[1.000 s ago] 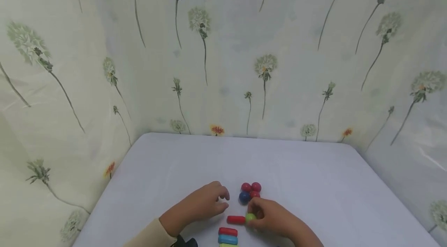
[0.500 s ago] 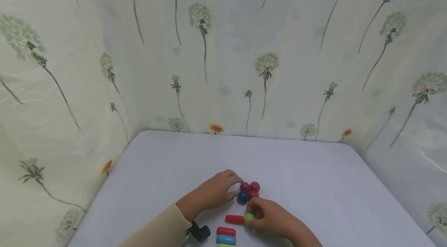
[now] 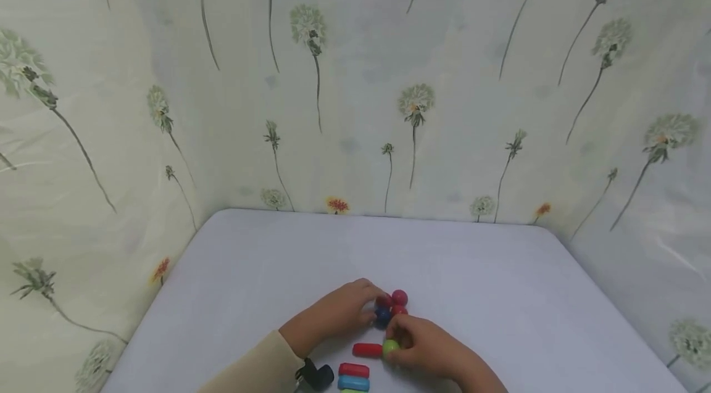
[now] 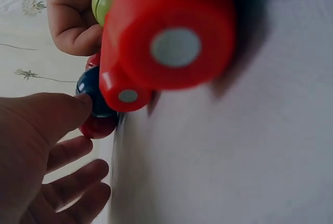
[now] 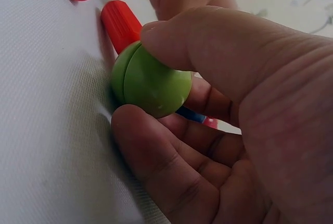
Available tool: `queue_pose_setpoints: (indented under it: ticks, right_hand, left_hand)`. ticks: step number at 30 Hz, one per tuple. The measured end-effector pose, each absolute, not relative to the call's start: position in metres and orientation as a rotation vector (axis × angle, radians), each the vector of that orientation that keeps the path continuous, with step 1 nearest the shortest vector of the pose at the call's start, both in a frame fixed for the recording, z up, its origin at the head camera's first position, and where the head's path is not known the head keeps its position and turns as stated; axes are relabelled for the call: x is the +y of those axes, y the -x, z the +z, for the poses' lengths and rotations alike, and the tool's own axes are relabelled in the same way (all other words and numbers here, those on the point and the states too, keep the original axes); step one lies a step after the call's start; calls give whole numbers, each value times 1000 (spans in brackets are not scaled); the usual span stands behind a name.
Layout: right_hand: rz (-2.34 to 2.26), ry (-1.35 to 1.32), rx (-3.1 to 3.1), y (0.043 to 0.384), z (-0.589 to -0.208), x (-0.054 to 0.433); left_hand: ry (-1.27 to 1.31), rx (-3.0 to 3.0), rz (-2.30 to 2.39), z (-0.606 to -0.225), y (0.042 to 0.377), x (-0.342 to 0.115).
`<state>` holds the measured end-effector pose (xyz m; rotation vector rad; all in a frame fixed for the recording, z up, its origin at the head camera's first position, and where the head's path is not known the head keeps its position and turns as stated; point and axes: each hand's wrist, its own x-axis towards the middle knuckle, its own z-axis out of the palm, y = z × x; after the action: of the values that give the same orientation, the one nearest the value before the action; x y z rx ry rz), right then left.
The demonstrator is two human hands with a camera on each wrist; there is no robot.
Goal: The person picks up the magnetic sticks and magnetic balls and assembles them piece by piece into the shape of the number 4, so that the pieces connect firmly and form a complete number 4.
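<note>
My right hand point(image 3: 430, 347) pinches a glossy green ball point(image 5: 151, 83) between thumb and fingers, low over the white table. One end of a red rod point(image 3: 367, 350) meets the ball's left side. Farther back, my left hand point(image 3: 339, 310) reaches over a small cluster of balls. Its thumb tip touches a dark blue ball point(image 4: 91, 91), while its other fingers spread loosely by a red ball, partly hidden in the head view. Another red ball point(image 3: 399, 313) and a pinkish-red ball point(image 3: 400, 298) sit to the right in the cluster.
Nearer the front edge of the view lie a second red rod point(image 3: 353, 371), a blue rod point(image 3: 353, 384) and a yellow-green piece cut off by the frame. Grey discs show on the red rods' ends. A flower-printed curtain point(image 3: 355, 103) hangs around the white table point(image 3: 472, 276).
My left hand has moved right and away from me, from beside the red rod to the ball cluster. The right hand keeps its grip on the green ball against the rod.
</note>
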<state>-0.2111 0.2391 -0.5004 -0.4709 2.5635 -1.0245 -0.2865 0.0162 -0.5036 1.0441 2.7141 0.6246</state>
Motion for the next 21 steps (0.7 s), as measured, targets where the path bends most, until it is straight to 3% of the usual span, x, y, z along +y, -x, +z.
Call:
queue_pose_setpoints:
  ticks: [21]
  right_hand:
    - [-1083,484,2521,211,-500,241]
  left_hand:
    - [-999,2603,718,-505,285,21]
